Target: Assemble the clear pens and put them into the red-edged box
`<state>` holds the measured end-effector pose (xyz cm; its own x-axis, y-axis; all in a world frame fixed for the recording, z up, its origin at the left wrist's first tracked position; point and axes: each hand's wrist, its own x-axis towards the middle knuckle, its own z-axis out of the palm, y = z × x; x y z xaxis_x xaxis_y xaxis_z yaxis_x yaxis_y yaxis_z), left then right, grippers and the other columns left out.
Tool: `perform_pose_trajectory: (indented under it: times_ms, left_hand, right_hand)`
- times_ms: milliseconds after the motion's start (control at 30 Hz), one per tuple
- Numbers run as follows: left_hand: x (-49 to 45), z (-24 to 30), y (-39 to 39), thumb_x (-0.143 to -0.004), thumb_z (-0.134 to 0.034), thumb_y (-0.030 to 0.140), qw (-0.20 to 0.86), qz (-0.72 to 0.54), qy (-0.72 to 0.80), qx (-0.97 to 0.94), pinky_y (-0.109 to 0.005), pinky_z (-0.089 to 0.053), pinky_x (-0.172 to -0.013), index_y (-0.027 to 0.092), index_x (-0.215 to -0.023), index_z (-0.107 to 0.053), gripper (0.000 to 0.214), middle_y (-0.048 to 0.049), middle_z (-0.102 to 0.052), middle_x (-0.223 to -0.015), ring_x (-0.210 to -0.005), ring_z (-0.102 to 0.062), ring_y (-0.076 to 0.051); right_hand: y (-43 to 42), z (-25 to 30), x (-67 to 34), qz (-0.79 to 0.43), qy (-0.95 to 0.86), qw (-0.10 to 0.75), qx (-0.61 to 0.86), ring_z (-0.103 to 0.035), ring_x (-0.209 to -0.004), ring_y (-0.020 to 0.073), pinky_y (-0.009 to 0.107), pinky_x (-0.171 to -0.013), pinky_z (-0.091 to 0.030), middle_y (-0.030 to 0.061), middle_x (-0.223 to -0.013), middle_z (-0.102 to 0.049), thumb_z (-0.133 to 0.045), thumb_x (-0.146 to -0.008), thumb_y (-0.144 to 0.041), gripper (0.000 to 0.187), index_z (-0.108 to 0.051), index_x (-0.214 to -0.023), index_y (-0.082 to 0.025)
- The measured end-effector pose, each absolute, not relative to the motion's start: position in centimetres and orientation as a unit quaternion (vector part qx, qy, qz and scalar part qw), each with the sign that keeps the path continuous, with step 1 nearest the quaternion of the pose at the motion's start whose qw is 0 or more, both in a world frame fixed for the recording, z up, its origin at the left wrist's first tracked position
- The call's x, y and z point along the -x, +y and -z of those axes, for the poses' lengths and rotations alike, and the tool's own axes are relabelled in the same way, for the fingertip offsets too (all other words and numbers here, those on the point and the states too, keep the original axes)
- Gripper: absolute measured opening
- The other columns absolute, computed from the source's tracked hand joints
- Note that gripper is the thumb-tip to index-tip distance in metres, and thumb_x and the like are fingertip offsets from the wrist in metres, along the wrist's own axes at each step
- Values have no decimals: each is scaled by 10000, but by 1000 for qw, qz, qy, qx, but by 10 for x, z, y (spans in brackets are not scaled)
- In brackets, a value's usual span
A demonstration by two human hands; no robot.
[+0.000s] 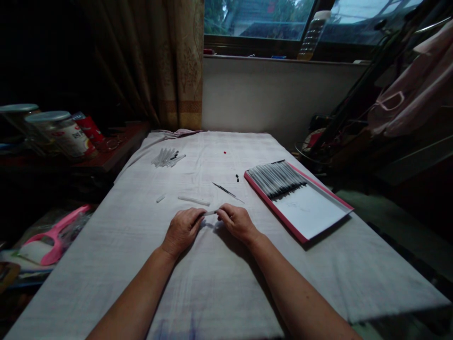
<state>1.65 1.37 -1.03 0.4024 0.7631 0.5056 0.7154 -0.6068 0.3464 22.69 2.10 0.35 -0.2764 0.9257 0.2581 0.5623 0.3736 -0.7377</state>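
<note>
My left hand (182, 229) and my right hand (238, 221) meet over the middle of the table, each pinching one end of a slim translucent pen part (211, 213). Fingers cover its ends, so whether it is a cap or a barrel stays unclear. Just beyond my left hand lies a clear pen barrel (193, 201), with a short clear pen cap (161, 198) to its left. A dark ink refill (226, 191) rests slantwise beyond my right hand. Farther off are small black plugs (237, 178) and a tiny red piece (224, 152).
On the right, a red-edged box lid (299, 232) holds a row of assembled-looking pens (278, 178). Several clear pen parts (167, 157) are piled at the far left. Jars (65, 137) stand on a side table; pink scissors (56, 241) lie left of the cloth.
</note>
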Motion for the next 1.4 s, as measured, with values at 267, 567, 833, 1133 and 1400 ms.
perform_pose_trajectory:
  times_ms: [267,567,833,1133,1400]
  left_hand:
    - [-17,11,14,-937,-519,245,38,-321,441,-838,-333,-508,-779,204,-1058,-613,158,-47,-723,-949,-861,-672,-200]
    - [-17,10,13,-942,-503,260,46,-316,447,-836,-337,-507,-784,212,-1065,-617,174,-48,-725,-959,-869,-671,-197]
    - [-18,9,12,-937,-507,257,49,-313,451,-834,-338,-509,-784,211,-1066,-624,180,-54,-725,-954,-870,-673,-200]
    - [-18,8,12,-933,-511,252,51,-316,453,-832,-338,-512,-777,209,-1063,-626,178,-52,-723,-944,-858,-671,-201]
    - [-17,9,12,-932,-513,269,55,-312,456,-832,-341,-514,-799,220,-1069,-635,190,-55,-723,-953,-878,-671,-199]
  right_hand:
    - [23,-2,-231,-261,-762,351,477,-578,-670,141,253,-657,-423,16,-745,-672,-514,-900,-301,176,-656,-848,-212]
    - [22,-3,-230,-250,-769,339,482,-579,-660,135,253,-663,-427,15,-791,-689,-538,-894,-309,146,-652,-924,-223]
    - [20,-4,-230,-249,-770,341,479,-565,-612,132,256,-634,-423,19,-810,-695,-551,-874,-293,151,-645,-973,-227]
    - [21,-3,-230,-241,-776,330,481,-578,-615,129,243,-637,-422,15,-832,-706,-551,-873,-272,178,-632,-1027,-234]
    - [20,-6,-230,-237,-781,320,481,-574,-607,130,241,-620,-407,12,-814,-707,-557,-880,-289,153,-643,-997,-239]
